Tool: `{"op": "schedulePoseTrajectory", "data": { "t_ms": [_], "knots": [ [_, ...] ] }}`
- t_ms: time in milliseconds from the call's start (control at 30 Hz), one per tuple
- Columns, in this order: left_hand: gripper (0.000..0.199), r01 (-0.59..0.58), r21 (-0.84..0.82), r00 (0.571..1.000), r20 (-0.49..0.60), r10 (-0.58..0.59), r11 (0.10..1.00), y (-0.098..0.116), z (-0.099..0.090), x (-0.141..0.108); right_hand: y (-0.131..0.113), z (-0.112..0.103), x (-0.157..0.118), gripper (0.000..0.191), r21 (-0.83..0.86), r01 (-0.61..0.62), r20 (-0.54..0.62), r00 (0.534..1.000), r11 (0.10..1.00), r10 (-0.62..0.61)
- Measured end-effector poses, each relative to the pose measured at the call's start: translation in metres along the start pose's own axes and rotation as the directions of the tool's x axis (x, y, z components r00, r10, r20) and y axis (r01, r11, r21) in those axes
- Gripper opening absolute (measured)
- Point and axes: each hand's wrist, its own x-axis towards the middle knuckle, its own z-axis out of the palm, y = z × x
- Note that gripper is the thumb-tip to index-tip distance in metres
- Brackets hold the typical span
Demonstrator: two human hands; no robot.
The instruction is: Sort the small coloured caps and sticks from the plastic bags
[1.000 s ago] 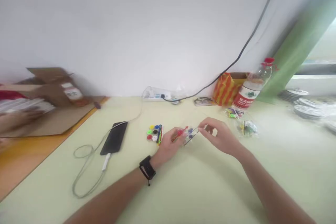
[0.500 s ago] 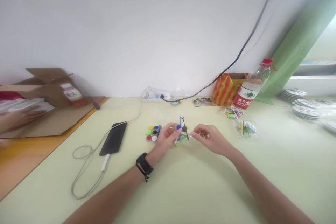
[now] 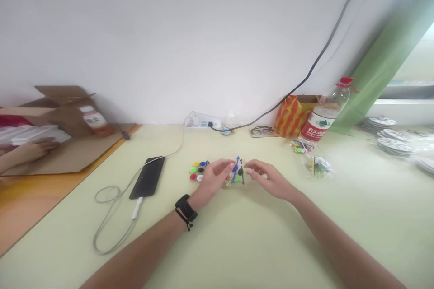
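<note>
Grasped by the left hand [image 3: 214, 178], a cluster of coloured arrow pieces [image 3: 235, 169] sits above a pale table [image 3: 254, 244] in the head view, the right hand [image 3: 274, 179] curled close beside it, its grip impossible to tell.

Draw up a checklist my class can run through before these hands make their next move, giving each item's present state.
1. Left hand has hold of the blue arrow spinner: ok.
2. Right hand's fingertips touch the black arrow spinner: cannot tell; they are very close to it.
3. Round coloured pieces all uncovered: not ok; the left hand lies right against the group and seems to hide part of it.
4. Smartphone and its charging plug apart from both hands: ok.
5. Red cap on the large water bottle: ok.
6. Clear plastic parts bag sealed: cannot tell.
</note>
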Motion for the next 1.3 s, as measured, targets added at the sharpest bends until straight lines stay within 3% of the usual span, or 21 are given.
{"op": "schedulePoseTrajectory", "data": {
  "t_ms": [200,400,533,800,1133,1300],
  "knots": [
    [0.039,0.019,-0.098,0.997,0.070,-0.012,0.995,-0.001,0.000,-0.001,-0.004,0.008,0.002,0.025,0.037,0.025,-0.093,0.995,0.999,-0.022],
    [0.033,-0.023,-0.143,1.000,-0.022,0.020,0.990,0.001,0.003,-0.001,-0.002,0.005,0.003,0.026,0.112,0.025,-0.156,0.988,0.993,-0.007],
    [0.033,-0.025,-0.146,0.997,-0.069,0.015,0.989,0.001,0.007,-0.003,-0.001,0.006,0.002,0.020,0.251,-0.008,-0.192,0.980,0.968,0.057],
    [0.032,-0.019,-0.253,0.992,-0.128,-0.014,0.967,-0.010,0.009,-0.003,0.002,0.021,0.004,0.009,0.366,-0.053,-0.154,0.981,0.929,0.116],
    [0.033,0.050,-0.419,0.986,-0.124,-0.112,0.906,-0.003,0.011,-0.006,0.005,0.024,0.003,0.009,0.388,-0.093,-0.237,0.951,0.917,0.197],
    [0.035,0.100,-0.447,0.990,-0.040,-0.132,0.889,0.002,0.011,-0.008,-0.002,0.025,0.002,0.017,0.445,-0.007,-0.255,0.958,0.895,0.134]
  ]
}}
